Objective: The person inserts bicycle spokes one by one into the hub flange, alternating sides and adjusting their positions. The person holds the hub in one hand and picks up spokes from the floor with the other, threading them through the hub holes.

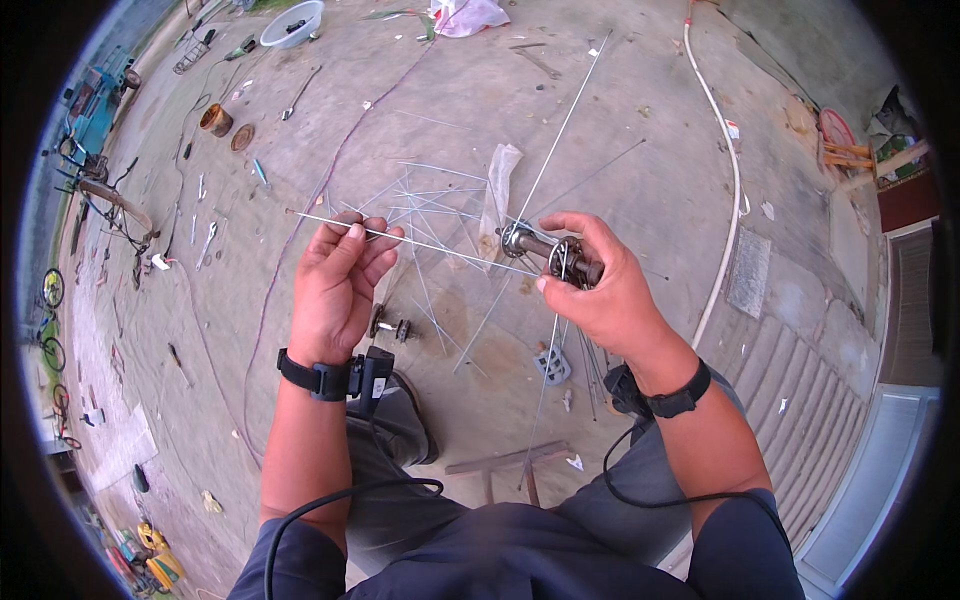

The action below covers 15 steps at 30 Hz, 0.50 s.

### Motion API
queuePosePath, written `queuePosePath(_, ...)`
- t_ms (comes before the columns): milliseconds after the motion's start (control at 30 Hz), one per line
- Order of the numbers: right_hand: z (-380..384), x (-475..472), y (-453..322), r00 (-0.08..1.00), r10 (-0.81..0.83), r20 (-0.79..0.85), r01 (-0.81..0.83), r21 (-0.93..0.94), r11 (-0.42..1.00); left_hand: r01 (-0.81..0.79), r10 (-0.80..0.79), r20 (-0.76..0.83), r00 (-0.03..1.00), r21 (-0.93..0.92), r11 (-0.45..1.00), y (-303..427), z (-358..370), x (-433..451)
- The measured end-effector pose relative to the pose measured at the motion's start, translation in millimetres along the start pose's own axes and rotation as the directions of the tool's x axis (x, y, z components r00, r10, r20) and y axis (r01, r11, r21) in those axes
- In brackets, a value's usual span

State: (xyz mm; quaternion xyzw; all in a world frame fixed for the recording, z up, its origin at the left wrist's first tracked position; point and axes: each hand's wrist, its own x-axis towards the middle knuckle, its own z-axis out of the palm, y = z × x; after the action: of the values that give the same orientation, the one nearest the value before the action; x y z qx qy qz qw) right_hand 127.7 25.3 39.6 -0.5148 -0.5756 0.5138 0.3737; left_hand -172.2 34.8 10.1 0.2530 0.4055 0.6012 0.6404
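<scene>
My right hand (607, 281) grips a rusty bicycle wheel hub (541, 246) by its right end. Metal spokes fan out from the hub flanges, one long spoke (566, 124) rising toward the top and others hanging below. Between thumb and fingers of my left hand (349, 262) is a single spoke (442, 246), which runs right to the hub beside my right thumb. Whether its end passes through a flange hole I cannot tell. Below the hands, loose spokes (420, 199) lie scattered on the concrete next to a clear plastic bag (500, 180).
A second hub (390, 327) lies near my left shoe, and a bicycle pedal (553, 365) near my right knee. Wrenches (208, 244), a rusty can (216, 120) and a plastic basin (292, 26) are on the left. A pale hose (724, 150) curves along the right.
</scene>
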Motion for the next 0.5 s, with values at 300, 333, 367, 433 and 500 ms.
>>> queuePosePath(300,-3.1,0.6,2.6,0.999,-0.035,-0.018,0.035,-0.007,0.999,0.079,-0.080,-0.022,0.997,-0.036,0.996,-6.4,-0.3,-0.6)
queuePosePath(333,-3.5,1.0,3.6,0.999,-0.040,-0.016,0.040,-0.010,0.999,0.082,-0.084,-0.057,0.995,-0.032,0.996,-6.8,-1.7,0.8)
queuePosePath(367,-4.0,1.1,4.4,0.999,-0.043,-0.016,0.043,-0.016,0.999,0.077,-0.079,-0.069,0.994,-0.037,0.996,-6.3,-3.9,2.6)
queuePosePath(433,-5.5,1.3,5.0,0.999,-0.050,-0.012,0.050,-0.024,0.998,0.048,-0.052,-0.113,0.992,-0.040,0.998,-3.5,-9.9,5.7)
queuePosePath(500,-6.9,0.9,4.9,0.998,-0.057,-0.009,0.056,-0.033,0.998,-0.010,0.004,-0.161,0.987,-0.035,0.999,0.3,-17.0,8.3)
